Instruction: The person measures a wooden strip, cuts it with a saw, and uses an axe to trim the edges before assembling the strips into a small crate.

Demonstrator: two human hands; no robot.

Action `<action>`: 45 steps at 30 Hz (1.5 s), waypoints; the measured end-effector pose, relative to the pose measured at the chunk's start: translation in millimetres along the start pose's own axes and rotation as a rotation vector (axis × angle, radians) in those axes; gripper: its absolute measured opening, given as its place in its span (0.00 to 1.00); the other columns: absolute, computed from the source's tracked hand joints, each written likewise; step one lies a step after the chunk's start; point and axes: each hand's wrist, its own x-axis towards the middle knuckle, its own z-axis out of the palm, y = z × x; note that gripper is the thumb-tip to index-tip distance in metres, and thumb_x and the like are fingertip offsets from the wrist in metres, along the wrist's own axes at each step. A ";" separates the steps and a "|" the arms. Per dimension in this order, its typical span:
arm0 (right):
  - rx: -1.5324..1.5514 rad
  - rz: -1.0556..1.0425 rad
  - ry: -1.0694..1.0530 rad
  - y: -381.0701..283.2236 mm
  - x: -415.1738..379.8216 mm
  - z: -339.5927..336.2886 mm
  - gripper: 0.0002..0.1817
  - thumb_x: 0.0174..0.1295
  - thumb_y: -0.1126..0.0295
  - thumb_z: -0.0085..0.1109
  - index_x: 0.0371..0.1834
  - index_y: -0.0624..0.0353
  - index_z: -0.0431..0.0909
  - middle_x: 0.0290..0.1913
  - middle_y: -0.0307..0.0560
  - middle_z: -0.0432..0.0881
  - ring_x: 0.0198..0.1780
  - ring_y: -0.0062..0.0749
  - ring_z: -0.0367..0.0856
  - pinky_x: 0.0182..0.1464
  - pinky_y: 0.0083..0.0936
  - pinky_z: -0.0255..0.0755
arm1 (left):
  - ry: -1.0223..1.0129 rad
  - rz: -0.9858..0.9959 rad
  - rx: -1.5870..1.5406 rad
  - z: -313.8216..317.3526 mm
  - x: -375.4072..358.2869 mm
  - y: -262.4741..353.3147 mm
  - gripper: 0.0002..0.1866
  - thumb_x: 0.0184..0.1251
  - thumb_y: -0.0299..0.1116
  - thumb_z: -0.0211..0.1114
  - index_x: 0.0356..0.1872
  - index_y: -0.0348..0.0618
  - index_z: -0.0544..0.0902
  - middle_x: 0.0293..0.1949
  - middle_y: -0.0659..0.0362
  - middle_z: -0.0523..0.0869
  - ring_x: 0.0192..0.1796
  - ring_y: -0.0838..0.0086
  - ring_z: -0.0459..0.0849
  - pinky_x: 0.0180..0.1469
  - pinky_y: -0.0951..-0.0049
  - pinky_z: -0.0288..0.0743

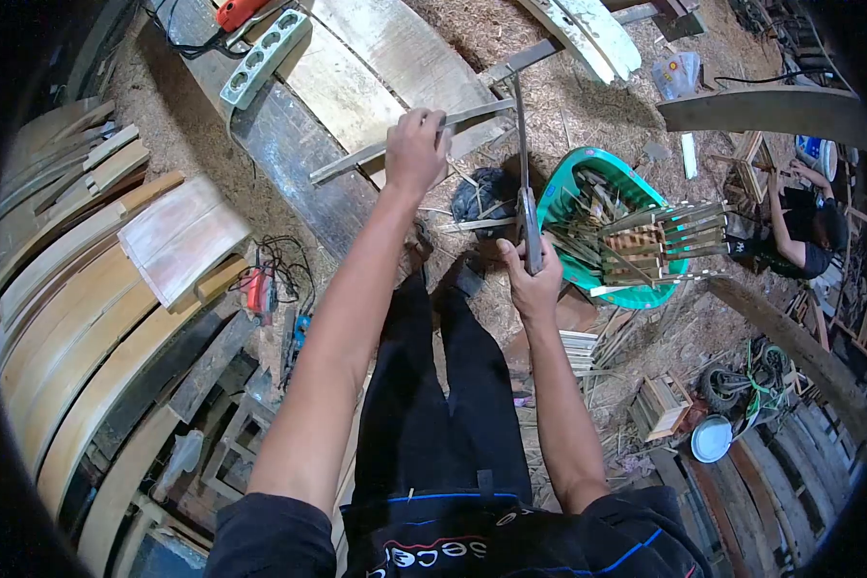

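Note:
My left hand (418, 149) is closed around a narrow wooden strip (356, 159) that lies slantwise across the end of the plank bench (299, 144). In my right hand (532, 279) is a machete (523, 144), gripped by its handle. Its long dark blade points away from me, nearly edge-on to the camera, and its tip is near the strip's far end. Just right of that hand stands a green plastic basket (554, 188) full of wood offcuts (588, 222).
A white power strip (265, 60) and an orange tool (239, 12) lie on the bench. Curved boards (96, 328) are stacked at left, beside a tangled cable (284, 270). Another person (790, 217) works at far right. Shavings cover the floor.

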 end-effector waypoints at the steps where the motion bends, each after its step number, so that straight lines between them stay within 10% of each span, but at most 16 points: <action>1: -0.003 0.000 0.002 1.1 2.1 -2.6 0.19 0.59 0.62 0.75 0.26 0.56 0.70 0.21 0.30 0.69 0.24 0.13 0.63 0.27 0.17 0.60 | -0.068 -0.050 -0.047 4.6 4.5 -5.9 0.11 0.60 0.33 0.69 0.42 0.43 0.85 0.40 0.55 0.83 0.45 0.59 0.83 0.49 0.60 0.76; 6: -0.004 -0.030 0.010 2.3 13.8 -10.8 0.19 0.58 0.62 0.75 0.26 0.56 0.71 0.21 0.30 0.70 0.23 0.13 0.63 0.26 0.16 0.60 | -0.056 -0.049 -0.134 0.9 18.4 -4.1 0.04 0.58 0.27 0.67 0.35 0.44 0.83 0.38 0.55 0.82 0.43 0.59 0.83 0.45 0.59 0.77; 12: 0.048 -0.152 -0.001 -5.2 19.2 -4.0 0.20 0.62 0.56 0.71 0.27 0.57 0.71 0.21 0.31 0.69 0.25 0.15 0.64 0.28 0.18 0.60 | -0.113 0.173 0.119 13.1 -2.0 -15.5 0.17 0.68 0.33 0.62 0.58 0.51 0.81 0.45 0.53 0.81 0.47 0.60 0.81 0.48 0.60 0.74; 17: 0.083 -0.144 -0.049 3.5 19.8 0.8 0.23 0.73 0.51 0.52 0.26 0.59 0.71 0.22 0.33 0.67 0.26 0.17 0.64 0.28 0.22 0.58 | -0.058 0.101 -0.008 24.0 5.3 -13.6 0.16 0.68 0.39 0.64 0.54 0.47 0.81 0.46 0.52 0.80 0.52 0.59 0.77 0.51 0.59 0.70; 26: 0.148 -0.077 -0.121 6.0 41.3 33.1 0.18 0.75 0.62 0.48 0.28 0.61 0.73 0.22 0.34 0.67 0.27 0.18 0.64 0.30 0.22 0.59 | 0.062 0.032 0.003 44.8 22.0 -17.9 0.11 0.61 0.41 0.68 0.39 0.47 0.83 0.48 0.57 0.80 0.53 0.62 0.77 0.59 0.59 0.65; 45: -0.002 -0.043 -0.073 10.8 66.0 44.5 0.19 0.72 0.63 0.50 0.23 0.62 0.70 0.18 0.34 0.65 0.24 0.18 0.62 0.26 0.25 0.57 | -0.066 0.018 0.048 41.0 23.1 -13.9 0.29 0.46 0.32 0.72 0.55 0.62 0.81 0.54 0.59 0.78 0.58 0.62 0.74 0.64 0.58 0.62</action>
